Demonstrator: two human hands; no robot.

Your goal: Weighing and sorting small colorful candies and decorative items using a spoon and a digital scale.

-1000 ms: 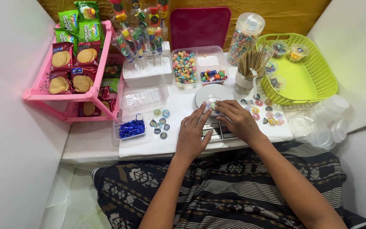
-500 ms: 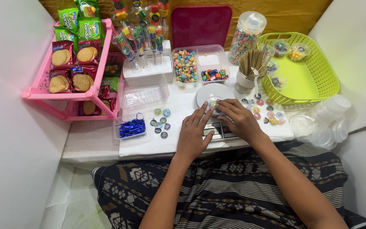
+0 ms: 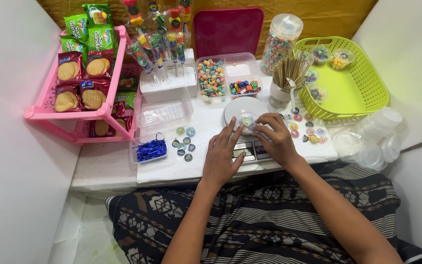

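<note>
A small clear round container [image 3: 246, 121] with colourful candy inside sits on the round white platform of a small scale [image 3: 244, 108]. My right hand [image 3: 275, 138] curls around the container's right side, fingertips on it. Beside it, my left hand [image 3: 222, 155] lies over the scale's front panel, its fingers spread and reaching the container's left edge. Small round blue and green stickers [image 3: 183, 143] lie to the left of my left hand, and pink and yellow ones [image 3: 306, 131] to the right of my right hand.
A pink rack [image 3: 76, 111] of biscuit packs stands at the left, a tray of blue wrapped pieces [image 3: 151, 150] before it. Behind the scale are a candy box [image 3: 212, 77], candy skewers [image 3: 159, 49], a candy jar [image 3: 279, 41] and a stick cup [image 3: 289, 80]. A green basket [image 3: 355, 93] and clear lids [image 3: 373, 137] sit at the right.
</note>
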